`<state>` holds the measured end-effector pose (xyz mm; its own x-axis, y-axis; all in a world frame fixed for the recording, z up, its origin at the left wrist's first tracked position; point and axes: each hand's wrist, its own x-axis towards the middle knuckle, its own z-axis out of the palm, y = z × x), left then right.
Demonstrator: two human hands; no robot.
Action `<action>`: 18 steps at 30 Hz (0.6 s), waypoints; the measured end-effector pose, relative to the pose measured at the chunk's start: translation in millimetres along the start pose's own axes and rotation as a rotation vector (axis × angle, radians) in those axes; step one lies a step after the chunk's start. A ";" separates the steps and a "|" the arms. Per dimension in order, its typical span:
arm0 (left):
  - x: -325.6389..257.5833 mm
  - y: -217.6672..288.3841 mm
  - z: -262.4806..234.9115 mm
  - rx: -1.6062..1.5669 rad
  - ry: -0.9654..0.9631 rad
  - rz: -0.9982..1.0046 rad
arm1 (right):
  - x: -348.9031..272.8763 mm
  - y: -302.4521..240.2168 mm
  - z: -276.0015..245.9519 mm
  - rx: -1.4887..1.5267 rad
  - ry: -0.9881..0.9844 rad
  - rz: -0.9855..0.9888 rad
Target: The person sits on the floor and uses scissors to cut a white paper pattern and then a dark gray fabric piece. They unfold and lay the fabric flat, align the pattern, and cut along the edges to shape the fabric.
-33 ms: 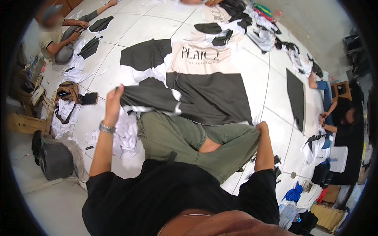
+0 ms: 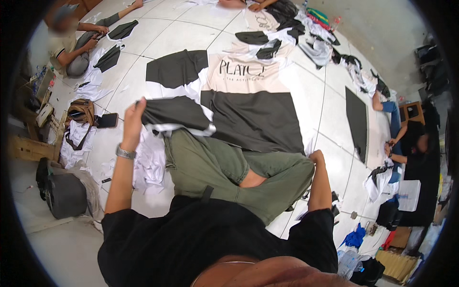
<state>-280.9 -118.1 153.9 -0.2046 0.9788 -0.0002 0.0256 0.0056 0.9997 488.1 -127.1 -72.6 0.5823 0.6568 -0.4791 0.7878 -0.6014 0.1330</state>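
My left hand (image 2: pixel 135 112), with a watch on its wrist, is closed on the end of a dark fabric piece (image 2: pixel 177 112). This strip has a white edge and stretches to the right, partly raised over my left leg. In front of my crossed legs lies a larger shirt panel, a cream part (image 2: pixel 248 71) with dark lettering above a dark part (image 2: pixel 253 117). Another dark piece (image 2: pixel 177 68) lies at its upper left on white fabric. My right hand (image 2: pixel 316 156) is curled by my right knee, near the panel's lower right corner; its fingers are mostly hidden.
A phone (image 2: pixel 107 120) and brown bag (image 2: pixel 82 112) lie left, above crumpled white cloth (image 2: pixel 149 165). A person (image 2: pixel 71 48) sits far left, another (image 2: pixel 411 143) far right. A long dark piece (image 2: pixel 356 124) lies right; more cut cloth (image 2: pixel 315 51) is heaped at the far right.
My left hand has shifted slightly up and to the left, carrying the end of the dark fabric piece with it. My right hand stays by the knee.
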 end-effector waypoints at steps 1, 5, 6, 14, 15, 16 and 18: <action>10.8 12.4 -5.7 0.006 0.020 0.012 | 4.6 8.5 -9.9 0.224 0.067 -0.104; 44.5 77.1 -31.2 -0.171 0.102 0.210 | -14.4 40.0 -92.9 1.205 0.463 -0.308; 46.2 96.1 -35.7 -0.260 0.129 0.311 | -35.1 61.3 -124.4 1.204 0.647 -0.437; 88.2 237.2 -40.0 -0.587 0.379 0.602 | -221.2 174.3 -348.1 1.772 0.997 -0.813; 102.8 249.1 -40.5 -0.560 0.291 0.601 | -227.0 186.2 -364.4 1.802 1.091 -0.706; 124.1 255.4 -36.0 -0.597 0.201 0.580 | -223.4 196.6 -375.9 1.760 1.159 -0.748; 189.1 246.1 -5.4 -0.334 0.384 0.598 | -180.8 204.3 -378.2 1.395 1.335 -0.977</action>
<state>-318.6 67.3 400.0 -0.5744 0.6566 0.4887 -0.0453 -0.6217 0.7820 619.7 -196.7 369.3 0.4388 0.3495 0.8278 0.5863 0.5867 -0.5586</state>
